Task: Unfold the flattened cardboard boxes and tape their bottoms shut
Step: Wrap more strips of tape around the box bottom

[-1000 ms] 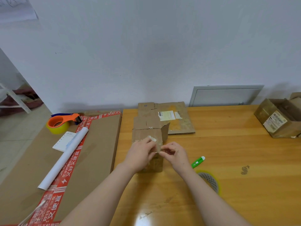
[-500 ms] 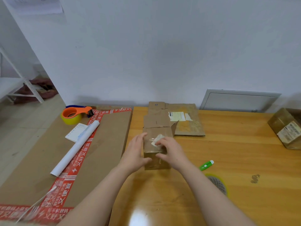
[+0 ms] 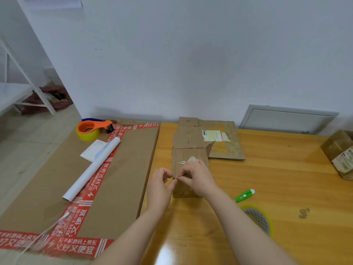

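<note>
A small unfolded cardboard box (image 3: 188, 190) stands on the wooden table (image 3: 286, 188), with a strip of clear tape (image 3: 183, 161) across its upper face. My left hand (image 3: 161, 183) is at the box's left edge, fingers curled, thumb and fingertip pinching the tape end there. My right hand (image 3: 197, 175) lies over the top of the box and pinches the same spot from the other side. Behind it lies a flattened cardboard box (image 3: 225, 150) with a white label. One rear flap of the small box sticks up.
A large flat carton with red printed tape (image 3: 124, 169) lies left of the table, carrying an orange tape dispenser (image 3: 91, 129), a notepad (image 3: 93, 150) and a white paper roll (image 3: 91, 169). A green cutter (image 3: 245, 195) and a tape roll (image 3: 257, 219) lie right of my arm. Another box (image 3: 340, 153) sits at far right.
Both hands shifted from pressing on the box's top face to its left edge, where their fingertips now meet in a pinch. The view has tilted slightly up and left.
</note>
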